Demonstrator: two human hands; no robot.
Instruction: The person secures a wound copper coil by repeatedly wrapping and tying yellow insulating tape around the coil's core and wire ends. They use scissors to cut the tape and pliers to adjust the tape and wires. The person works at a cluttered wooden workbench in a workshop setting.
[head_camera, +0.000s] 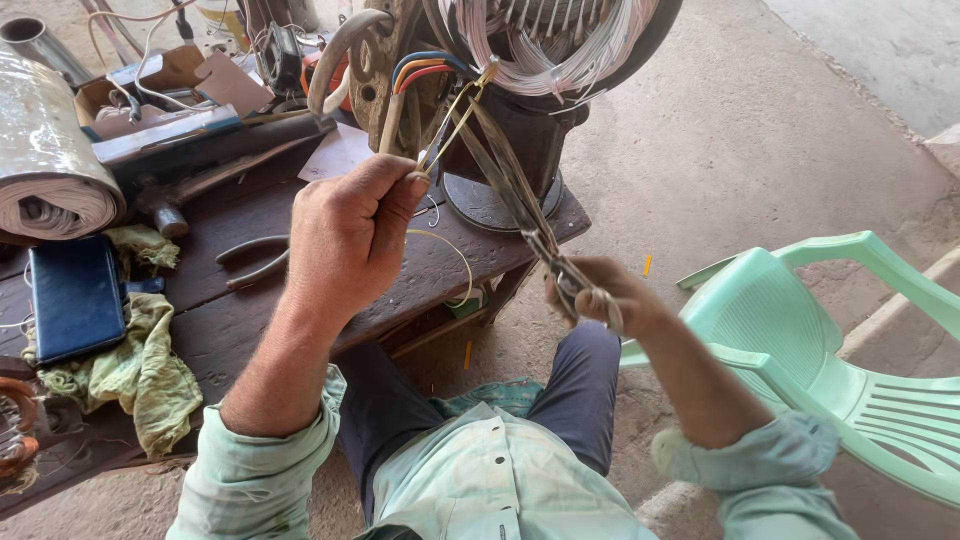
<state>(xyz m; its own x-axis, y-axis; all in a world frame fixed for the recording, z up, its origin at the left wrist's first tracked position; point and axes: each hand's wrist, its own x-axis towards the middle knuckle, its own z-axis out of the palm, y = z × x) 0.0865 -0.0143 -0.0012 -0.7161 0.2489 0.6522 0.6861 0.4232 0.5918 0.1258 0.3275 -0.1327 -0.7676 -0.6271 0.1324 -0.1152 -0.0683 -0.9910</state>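
The left hand (350, 235) was closed in a fist around the thin metal tips of a pair of tweezers or a wire end, raised at about eleven o'clock from the lap; the right hand (600, 295) at three o'clock was clenched on the handles of pliers (552, 262), whose jaws gripped a flat band of clear sleeving and wire (500, 160) stretched taut up toward the motor stator (500, 70) at twelve o'clock; exactly what the left fingers pinched was hard to tell. The coil of pale winding (560, 45) already sat in the stator and the coloured leads (425, 70) hung out, so winding looked done, while tying and sleeving of the leads seemed unfinished. On the dark wooden counter (240, 320) lay spare pliers (250, 262), a blue case (75, 300), a green rag (145, 375); a green plastic chair (820, 350) stood at four o'clock.
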